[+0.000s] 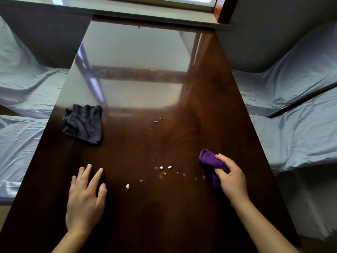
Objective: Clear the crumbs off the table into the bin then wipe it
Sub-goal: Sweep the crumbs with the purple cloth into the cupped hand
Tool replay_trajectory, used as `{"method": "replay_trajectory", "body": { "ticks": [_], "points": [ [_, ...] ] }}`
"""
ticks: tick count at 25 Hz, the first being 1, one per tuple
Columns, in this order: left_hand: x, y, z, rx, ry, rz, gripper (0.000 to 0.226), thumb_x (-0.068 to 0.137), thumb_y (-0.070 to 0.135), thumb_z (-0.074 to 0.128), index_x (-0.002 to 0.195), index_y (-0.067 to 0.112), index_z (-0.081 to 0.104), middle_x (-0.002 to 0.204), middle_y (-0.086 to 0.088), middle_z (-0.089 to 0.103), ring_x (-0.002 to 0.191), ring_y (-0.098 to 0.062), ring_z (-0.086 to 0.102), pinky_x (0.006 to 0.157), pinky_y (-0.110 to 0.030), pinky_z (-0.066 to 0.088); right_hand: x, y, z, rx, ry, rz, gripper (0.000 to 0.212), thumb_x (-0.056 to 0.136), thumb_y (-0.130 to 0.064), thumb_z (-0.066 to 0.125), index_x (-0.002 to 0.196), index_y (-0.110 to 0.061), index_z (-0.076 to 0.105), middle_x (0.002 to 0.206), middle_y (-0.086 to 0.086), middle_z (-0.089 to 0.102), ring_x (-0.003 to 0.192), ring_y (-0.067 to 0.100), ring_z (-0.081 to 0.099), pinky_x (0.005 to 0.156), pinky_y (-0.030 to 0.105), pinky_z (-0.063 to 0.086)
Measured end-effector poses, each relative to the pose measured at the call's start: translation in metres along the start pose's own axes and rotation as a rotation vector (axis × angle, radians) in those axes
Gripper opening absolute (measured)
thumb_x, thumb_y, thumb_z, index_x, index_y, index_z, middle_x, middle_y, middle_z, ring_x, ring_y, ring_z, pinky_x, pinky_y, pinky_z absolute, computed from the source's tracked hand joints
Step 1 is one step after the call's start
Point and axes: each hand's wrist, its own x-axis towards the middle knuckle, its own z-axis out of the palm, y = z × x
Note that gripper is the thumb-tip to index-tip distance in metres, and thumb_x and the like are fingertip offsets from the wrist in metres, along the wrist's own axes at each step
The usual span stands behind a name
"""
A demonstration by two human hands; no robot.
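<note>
Bench (pixel 209 106): a long, dark, glossy wooden top fills the centre of the frame from the bottom edge up to the window sill at the top; its upper half mirrors the bright window.
Beds (pixel 295 110): pale blue sheeted mattresses lie along the left and right edges of the frame, beside the bench.
Window sill (pixel 145 13): a pale ledge across the top of the frame, touching the far end of the bench.
Dark cloth (pixel 84 124): a crumpled navy-grey rag lies on the bench at centre left, apart from both hands.
Left hand (pixel 84 199): in the lower left, palm down, fingers spread wide and flat on the bench, holding nothing.
Right hand (pixel 230 177): in the lower right, fingers curled round a purple cloth (pixel 209 157), bunched in its grip, with the free end sticking out toward the upper left and resting on or just above the bench.
Crumbs (pixel 164 173): small white, tan and greyish bits lie scattered on the bench in the lower centre, between the two hands; one white bit (pixel 127 186) sits nearest the left hand, and a few tan flakes (pixel 158 120) lie further up at mid-frame.
Smears: thin pale streaks mark the bench above the crumbs.
Writing: no lettering or brand can be read on any item.
</note>
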Motion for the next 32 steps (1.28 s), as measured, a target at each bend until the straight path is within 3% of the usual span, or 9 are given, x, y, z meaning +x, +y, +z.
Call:
{"method": "replay_trajectory", "body": {
  "ticks": [3, 7, 11, 15, 17, 22, 24, 27, 32],
  "points": [
    [-0.002, -0.002, 0.001, -0.108, 0.024, -0.013, 0.060, 0.089, 0.038, 0.034, 0.129, 0.000, 0.058, 0.146, -0.021, 0.046, 0.142, -0.033, 0.033, 0.119, -0.049, 0.019, -0.026, -0.019, 0.047, -0.099, 0.036, -0.204, 0.043, 0.081, -0.007, 0.074, 0.123, -0.015, 0.069, 0.127, 0.006, 0.069, 0.114, 0.027, 0.064, 0.102, 0.035, 0.046],
    [-0.004, -0.002, -0.004, -0.212, 0.042, -0.017, 0.050, 0.090, 0.026, 0.043, 0.130, 0.001, 0.057, 0.146, -0.016, 0.048, 0.141, -0.028, 0.036, 0.117, -0.046, 0.025, -0.074, -0.061, 0.114, -0.111, -0.192, -0.410, 0.041, 0.083, -0.010, 0.071, 0.123, -0.018, 0.068, 0.128, -0.001, 0.068, 0.115, 0.021, 0.061, 0.098, 0.022, 0.039],
    [-0.005, -0.002, -0.016, -0.315, 0.096, -0.067, 0.048, 0.091, 0.023, 0.044, 0.132, 0.004, 0.056, 0.144, -0.013, 0.051, 0.138, -0.023, 0.041, 0.109, -0.033, 0.030, -0.082, -0.087, 0.118, 0.102, -0.211, -0.361, 0.033, 0.083, -0.026, 0.067, 0.116, -0.032, 0.069, 0.112, -0.017, 0.068, 0.107, 0.009, 0.063, 0.094, 0.015, 0.043],
    [-0.014, 0.000, -0.018, -0.391, 0.131, -0.101, 0.045, 0.092, 0.022, 0.044, 0.130, 0.003, 0.057, 0.139, -0.013, 0.055, 0.134, -0.019, 0.045, 0.108, -0.017, 0.027, -0.047, -0.073, 0.076, 0.146, -0.156, -0.206, 0.026, 0.087, -0.026, 0.068, 0.102, -0.047, 0.065, 0.099, -0.025, 0.070, 0.098, 0.001, 0.066, 0.093, 0.031, 0.054],
    [-0.021, 0.004, -0.015, -0.428, 0.129, -0.122, 0.044, 0.092, 0.021, 0.044, 0.130, 0.004, 0.058, 0.137, -0.012, 0.057, 0.132, -0.020, 0.048, 0.107, -0.013, 0.026, -0.034, -0.066, 0.071, 0.026, -0.143, -0.131, 0.028, 0.091, -0.025, 0.067, 0.112, -0.043, 0.063, 0.104, -0.025, 0.066, 0.103, 0.006, 0.065, 0.096, 0.035, 0.054],
    [-0.025, 0.009, -0.011, -0.462, 0.143, -0.146, 0.043, 0.093, 0.022, 0.043, 0.129, 0.006, 0.059, 0.135, -0.010, 0.058, 0.131, -0.017, 0.049, 0.110, -0.024, 0.032, -0.051, -0.085, 0.115, -0.240, -0.180, -0.325, 0.040, 0.087, -0.022, 0.069, 0.126, -0.018, 0.066, 0.125, 0.005, 0.070, 0.112, 0.029, 0.063, 0.097, 0.034, 0.047],
    [-0.025, 0.009, -0.012, -0.473, 0.154, -0.142, 0.043, 0.093, 0.021, 0.043, 0.128, 0.005, 0.060, 0.134, -0.011, 0.060, 0.129, -0.020, 0.051, 0.110, -0.035, 0.036, -0.074, -0.096, 0.138, -0.284, -0.306, -0.455, 0.040, 0.084, -0.020, 0.069, 0.124, -0.019, 0.067, 0.123, 0.004, 0.070, 0.108, 0.029, 0.063, 0.095, 0.033, 0.044],
    [-0.027, 0.007, -0.017, -0.528, 0.184, -0.167, 0.041, 0.093, 0.020, 0.043, 0.127, 0.006, 0.061, 0.131, -0.010, 0.061, 0.125, -0.020, 0.054, 0.105, -0.029, 0.037, -0.097, -0.109, 0.149, -0.140, -0.428, -0.463, 0.036, 0.083, -0.025, 0.067, 0.118, -0.027, 0.069, 0.117, -0.005, 0.072, 0.107, 0.016, 0.064, 0.095, 0.030, 0.049],
    [-0.038, -0.014, -0.032, -0.558, 0.247, -0.201, 0.041, 0.094, 0.023, 0.042, 0.126, 0.009, 0.062, 0.129, -0.005, 0.062, 0.122, -0.015, 0.056, 0.103, -0.019, 0.037, -0.049, -0.110, 0.112, 0.059, -0.225, -0.301, 0.026, 0.081, -0.030, 0.069, 0.106, -0.032, 0.069, 0.098, -0.010, 0.075, 0.093, 0.010, 0.069, 0.088, 0.030, 0.054]
  ]
}}
